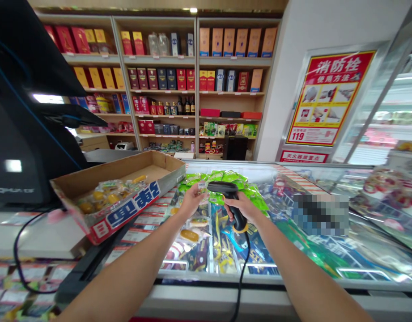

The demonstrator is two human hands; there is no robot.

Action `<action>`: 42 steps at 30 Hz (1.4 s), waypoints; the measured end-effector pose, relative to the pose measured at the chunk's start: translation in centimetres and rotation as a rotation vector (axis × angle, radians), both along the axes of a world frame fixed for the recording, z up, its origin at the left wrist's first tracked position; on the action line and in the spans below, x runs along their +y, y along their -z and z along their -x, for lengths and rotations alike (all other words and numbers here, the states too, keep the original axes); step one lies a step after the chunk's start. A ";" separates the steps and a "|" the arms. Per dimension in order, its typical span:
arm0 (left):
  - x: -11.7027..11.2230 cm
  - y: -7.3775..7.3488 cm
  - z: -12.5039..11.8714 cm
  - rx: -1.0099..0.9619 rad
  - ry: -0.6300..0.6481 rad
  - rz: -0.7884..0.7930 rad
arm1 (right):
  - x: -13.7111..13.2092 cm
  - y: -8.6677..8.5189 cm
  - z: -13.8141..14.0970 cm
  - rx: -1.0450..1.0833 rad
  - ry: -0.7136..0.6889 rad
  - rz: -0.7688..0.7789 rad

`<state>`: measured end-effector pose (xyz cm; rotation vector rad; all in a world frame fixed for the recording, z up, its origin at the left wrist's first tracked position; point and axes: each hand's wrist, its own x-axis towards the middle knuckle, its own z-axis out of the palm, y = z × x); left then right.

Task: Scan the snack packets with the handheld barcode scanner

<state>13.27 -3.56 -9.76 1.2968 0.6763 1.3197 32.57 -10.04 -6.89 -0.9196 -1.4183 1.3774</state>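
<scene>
A black barcode scanner (pixel 239 215) is in the grip of my right hand (pixel 238 205), its head level and turned toward my left hand (pixel 193 200). The left fingers are closed at the edge of a green packet with a small white label (pixel 201 184), just in front of the scanner's nose. Behind both hands, several bright green packets (pixel 256 197) lie spread on the glass top of a chest freezer (pixel 159 243). Wrapped yellow-brown pastries (pixel 189 235) lie on the glass below my left hand. The scanner's black cable (pixel 245 268) hangs down over the freezer's front edge.
At the left, an open cardboard box (pixel 165 163) holds wrapped yellow pastries (pixel 112 197), beside a black checkout terminal (pixel 21 134). Shelves of boxed goods (pixel 162 78) fill the back wall. A red fire-hydrant poster (pixel 329 98) hangs at the right.
</scene>
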 end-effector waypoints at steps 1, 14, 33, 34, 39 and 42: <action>0.0 0.0 0.0 -0.001 -0.004 0.000 | 0.0 0.0 0.0 -0.005 0.002 0.005; 0.3 0.1 0.1 -0.021 0.008 0.046 | -0.1 -0.2 0.1 -0.030 -0.009 -0.009; 1.7 -6.6 6.1 -0.011 -0.584 -0.378 | 1.3 -3.8 7.4 0.007 -0.033 0.040; 1.7 -7.5 7.3 -0.009 -0.642 -0.399 | 1.6 -4.7 8.7 0.005 -0.051 0.023; 1.2 -10.2 14.8 0.063 -0.977 -0.370 | 2.5 -7.7 15.4 -0.007 -0.122 -0.023; 0.3 -10.5 19.0 0.111 -1.228 -0.276 | 2.4 -8.0 18.2 -0.038 -0.174 -0.020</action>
